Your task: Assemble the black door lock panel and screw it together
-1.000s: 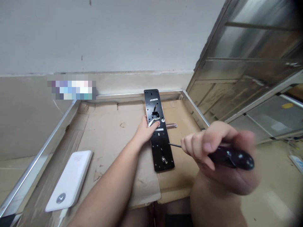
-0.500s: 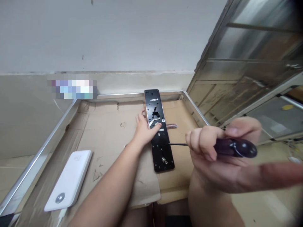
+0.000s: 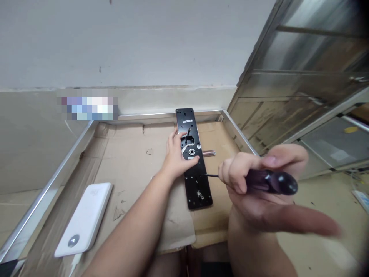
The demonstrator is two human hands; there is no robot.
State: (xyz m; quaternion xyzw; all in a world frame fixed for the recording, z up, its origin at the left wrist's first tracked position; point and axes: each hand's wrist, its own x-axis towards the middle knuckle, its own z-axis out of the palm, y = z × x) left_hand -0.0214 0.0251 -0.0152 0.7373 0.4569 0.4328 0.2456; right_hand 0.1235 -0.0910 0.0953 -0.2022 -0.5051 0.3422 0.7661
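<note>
A long black door-lock panel (image 3: pixel 201 181) lies on cardboard, its inner side up, showing a round fitting with a square hole, posts and a white wire. My left hand (image 3: pixel 175 152) rests across its left edge and middle. The thumb and index finger are spread apart on the surface, and the other fingers are at the edge. My right hand (image 3: pixel 253 200) is raised to the right of the panel, its fingers wrapped round the dark handle of a screwdriver (image 3: pixel 271 182). The thin shaft points left, and its tip appears near the panel's right edge; whether they touch I cannot tell.
A white power bank (image 3: pixel 85 219) with a cable lies at the left. A small reddish-brown stick-like piece (image 3: pixel 209 153) shows beside the panel. The cardboard (image 3: pixel 132 154) sits inside a metal-edged frame (image 3: pixel 52 181) against the wall. A metal door (image 3: pixel 276 77) stands at the right.
My left thumb has slid down off the round fitting, and the index finger now reaches over the panel. My right hand with the screwdriver has shifted slightly left.
</note>
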